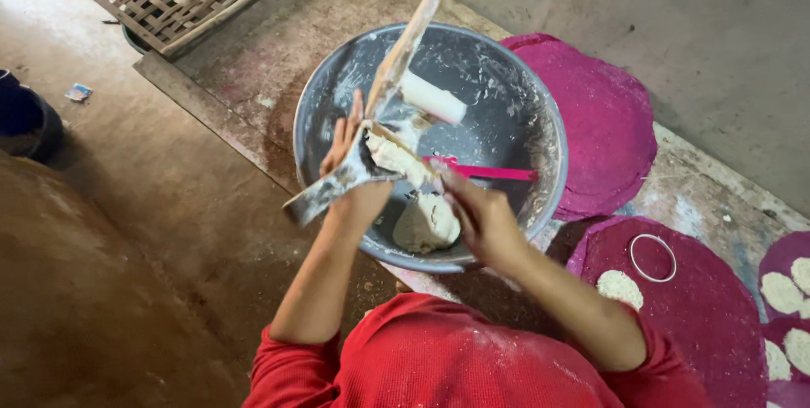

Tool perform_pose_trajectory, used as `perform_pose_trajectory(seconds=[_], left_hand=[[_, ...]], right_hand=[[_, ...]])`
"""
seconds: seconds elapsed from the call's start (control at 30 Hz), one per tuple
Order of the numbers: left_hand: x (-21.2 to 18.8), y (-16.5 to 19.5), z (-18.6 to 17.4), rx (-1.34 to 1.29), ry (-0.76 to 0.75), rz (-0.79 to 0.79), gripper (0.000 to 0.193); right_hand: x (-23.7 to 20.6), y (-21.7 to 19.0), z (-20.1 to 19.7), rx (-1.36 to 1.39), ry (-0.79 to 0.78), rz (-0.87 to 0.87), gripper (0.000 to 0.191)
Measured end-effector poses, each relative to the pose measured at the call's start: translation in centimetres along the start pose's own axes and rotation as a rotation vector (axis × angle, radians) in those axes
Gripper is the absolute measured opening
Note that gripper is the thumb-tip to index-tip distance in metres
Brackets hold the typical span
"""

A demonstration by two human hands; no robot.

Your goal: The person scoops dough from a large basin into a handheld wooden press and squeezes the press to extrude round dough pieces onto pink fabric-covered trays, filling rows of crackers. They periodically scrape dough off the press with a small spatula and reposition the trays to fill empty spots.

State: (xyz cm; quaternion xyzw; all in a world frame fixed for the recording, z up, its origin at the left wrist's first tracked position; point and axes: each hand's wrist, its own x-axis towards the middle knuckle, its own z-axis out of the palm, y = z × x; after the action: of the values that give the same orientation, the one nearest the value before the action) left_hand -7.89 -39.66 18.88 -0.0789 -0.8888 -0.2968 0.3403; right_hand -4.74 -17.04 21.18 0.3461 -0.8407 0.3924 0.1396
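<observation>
Over the big metal basin (540, 121) now: the left hand (350, 163) is wrapped around a flat, dough-smeared blade (337, 184), fingers partly spread along its back, with the blade's long axis slanting from near-left up toward the far right. A long wooden stick (413, 28) rises from the same spot toward the far edge, leaning slightly right. The right hand (481, 218) comes in from the near right, closed on a pink-handled scraper (489, 172) that points right, working at the clump of white dough (396, 157) stuck on the blade, right between both hands. A bigger dough lump (426, 222) sits just below in the basin, nearer the right hand. Purple mats (607, 121) with dough rounds (620, 287) lie to the right
</observation>
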Motion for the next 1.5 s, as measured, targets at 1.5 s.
perform_pose_trajectory(seconds=[1.5], left_hand=[[-3.2, -1.6, 2.5, -0.719, -0.484, -0.122, 0.050]], right_hand=[[7.8, -4.9, -12.1, -0.833, -0.567, -0.172, 0.008]])
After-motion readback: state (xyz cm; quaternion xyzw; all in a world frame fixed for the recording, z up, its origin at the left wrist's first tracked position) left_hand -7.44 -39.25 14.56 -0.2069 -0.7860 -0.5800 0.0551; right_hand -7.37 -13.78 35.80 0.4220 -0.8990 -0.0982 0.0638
